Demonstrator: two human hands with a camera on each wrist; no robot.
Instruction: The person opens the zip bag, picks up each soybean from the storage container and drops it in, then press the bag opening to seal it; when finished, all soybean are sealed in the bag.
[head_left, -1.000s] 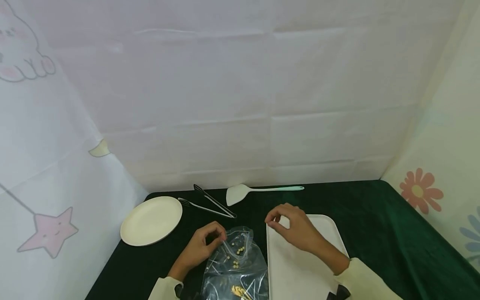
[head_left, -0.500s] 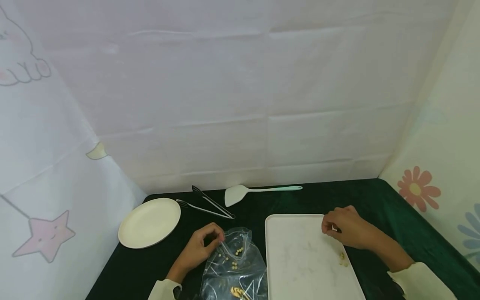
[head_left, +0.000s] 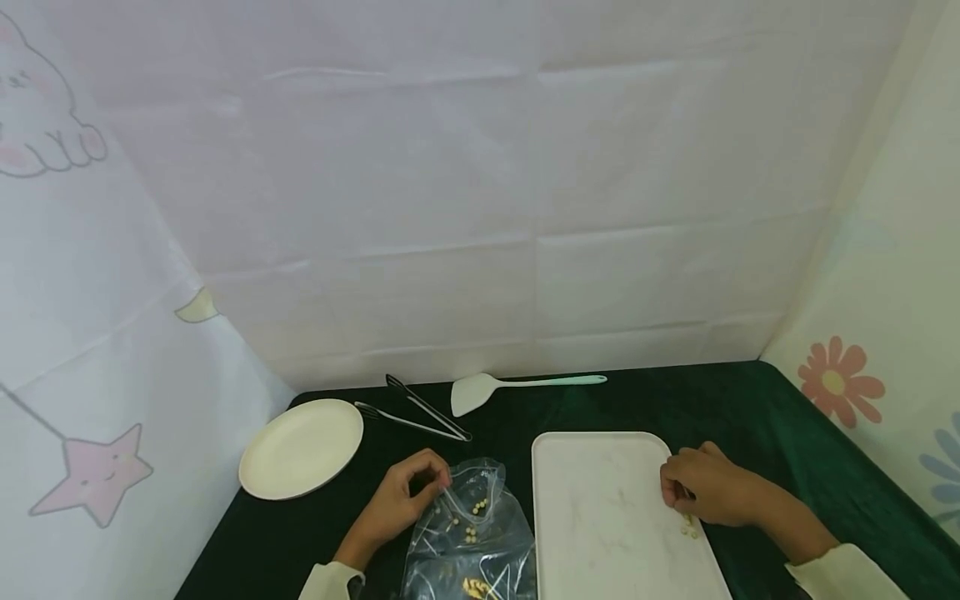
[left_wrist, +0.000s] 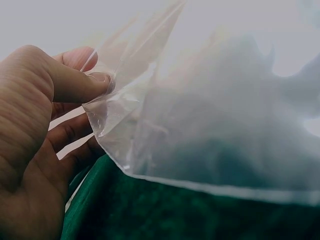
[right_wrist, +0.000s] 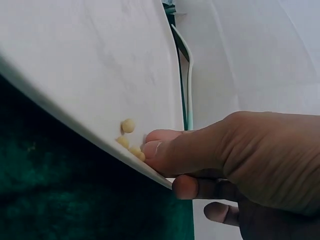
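Note:
My left hand (head_left: pixel 397 500) pinches the upper left edge of a clear plastic bag (head_left: pixel 510 533) between thumb and forefinger. Through the plastic show several small pale yellow balls (head_left: pixel 471 533) and a yellow clump (head_left: pixel 476 588) lower down. In the left wrist view the thumb (left_wrist: pixel 82 85) presses the film against the forefinger. My right hand (head_left: pixel 708 486) is at the right edge of the white tray (head_left: pixel 600 517). In the right wrist view its thumb and forefinger tips meet beside several pale yellow balls (right_wrist: pixel 128 125) on the tray; whether one is between them is hidden.
A cream oval plate (head_left: pixel 302 450) lies at the left of the dark green cloth (head_left: pixel 750 408). Behind the bag are black-tipped metal tongs (head_left: pixel 420 421) and a white spatula (head_left: pixel 474 393) with a pale green handle. A white sheet hangs behind.
My right hand has moved from over the tray's upper left to its right edge, then down to the yellow balls there. The left hand keeps its hold on the bag.

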